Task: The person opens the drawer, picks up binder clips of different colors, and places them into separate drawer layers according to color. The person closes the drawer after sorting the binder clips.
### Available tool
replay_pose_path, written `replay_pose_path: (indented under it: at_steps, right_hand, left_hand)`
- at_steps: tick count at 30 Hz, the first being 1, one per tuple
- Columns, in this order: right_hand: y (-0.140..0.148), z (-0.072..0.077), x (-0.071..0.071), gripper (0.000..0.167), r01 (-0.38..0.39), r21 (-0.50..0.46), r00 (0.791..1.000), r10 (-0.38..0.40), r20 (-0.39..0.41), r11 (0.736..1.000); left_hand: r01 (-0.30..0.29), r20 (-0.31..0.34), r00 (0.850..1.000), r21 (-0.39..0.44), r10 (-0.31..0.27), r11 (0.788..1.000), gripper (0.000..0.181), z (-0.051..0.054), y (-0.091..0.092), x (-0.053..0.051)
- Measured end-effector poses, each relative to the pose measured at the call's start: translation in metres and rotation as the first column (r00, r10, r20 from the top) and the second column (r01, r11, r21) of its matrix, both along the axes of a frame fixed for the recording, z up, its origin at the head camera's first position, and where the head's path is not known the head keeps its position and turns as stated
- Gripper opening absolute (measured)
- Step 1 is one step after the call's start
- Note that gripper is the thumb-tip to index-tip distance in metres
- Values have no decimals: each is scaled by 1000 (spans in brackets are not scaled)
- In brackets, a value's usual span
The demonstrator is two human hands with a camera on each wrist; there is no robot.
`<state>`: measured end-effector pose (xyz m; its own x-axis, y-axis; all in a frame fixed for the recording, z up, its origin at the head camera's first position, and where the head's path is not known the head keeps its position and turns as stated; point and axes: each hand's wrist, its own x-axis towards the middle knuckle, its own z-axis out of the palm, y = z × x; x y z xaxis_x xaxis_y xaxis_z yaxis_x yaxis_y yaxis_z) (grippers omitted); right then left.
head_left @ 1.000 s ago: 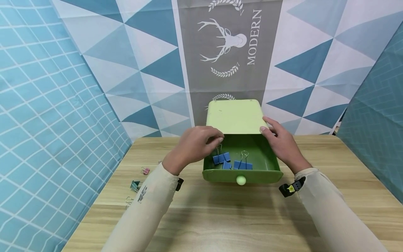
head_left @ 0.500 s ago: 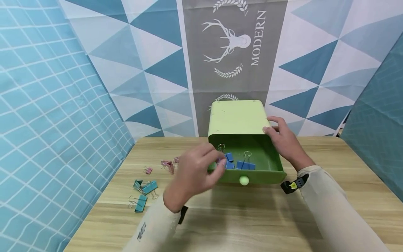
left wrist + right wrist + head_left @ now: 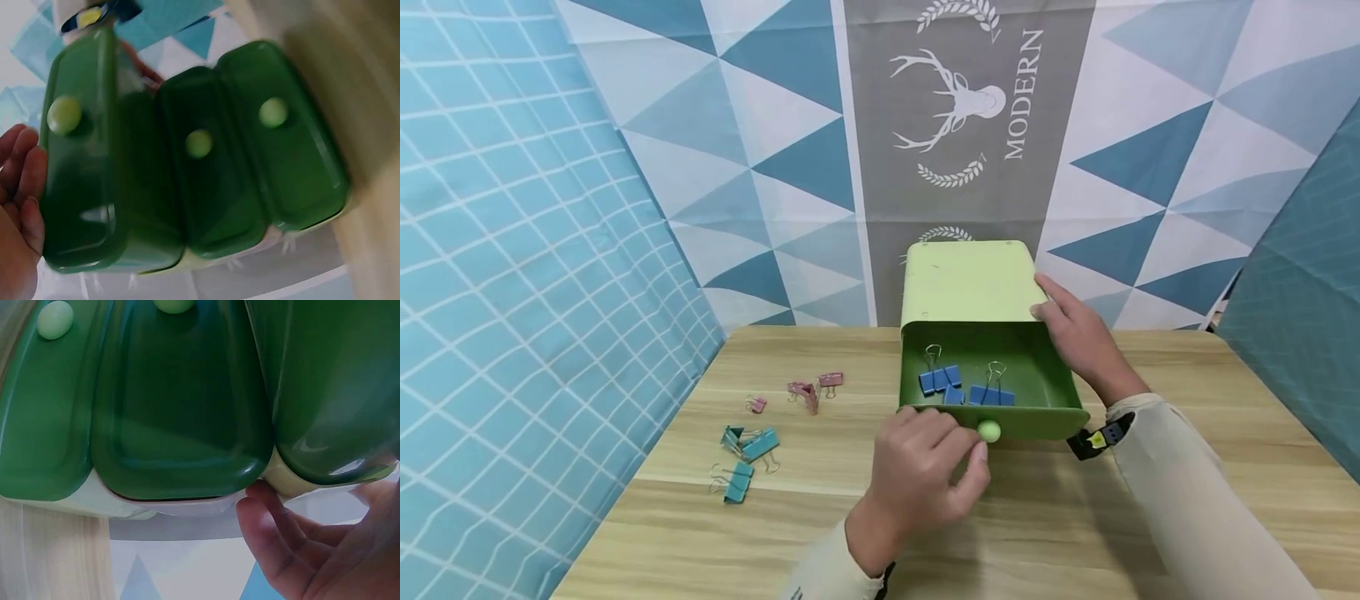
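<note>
A small light-green cabinet (image 3: pixel 973 279) with three dark green drawers stands at the back of the table. Its top drawer (image 3: pixel 1037 423) is pulled out, and blue binder clips (image 3: pixel 992 395) lie inside. My left hand (image 3: pixel 917 471) touches the front of this drawer, left of its round knob (image 3: pixel 989 431). In the left wrist view, the fingers (image 3: pixel 32 172) lie against the drawer front, apart from the knob. My right hand (image 3: pixel 1081 337) holds the cabinet's right side, thumb at the top front edge. Fingers (image 3: pixel 259 522) reach along that side in the right wrist view.
Left of the cabinet, pink binder clips (image 3: pixel 831 380) lie on the wooden table (image 3: pixel 700 550). Teal binder clips (image 3: pixel 739 482) are closer to the front. Patterned cloth (image 3: pixel 790 167) hangs behind, with a blue checked cloth (image 3: pixel 512 292) at the left.
My left hand has left the drawer's inside left and come down to its front beside the knob. The teal and pink clips are uncovered. My right hand stays at the cabinet's side.
</note>
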<state>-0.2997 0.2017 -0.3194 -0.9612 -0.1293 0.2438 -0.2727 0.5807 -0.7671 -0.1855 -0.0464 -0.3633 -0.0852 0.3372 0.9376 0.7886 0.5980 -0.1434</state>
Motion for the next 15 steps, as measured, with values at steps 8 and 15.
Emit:
replay_pose_path:
  at_steps: [8,15]
  right_hand:
    - [3,3,2,67,17,-3,998,-16,63,1000]
    - [4,12,-5,74,-15,-38,996,19,88,999]
  left_hand:
    - [-85,425,901,-37,93,996,37,-25,11,14]
    - [-25,774,623,161,-111,987,44,-34,19,20]
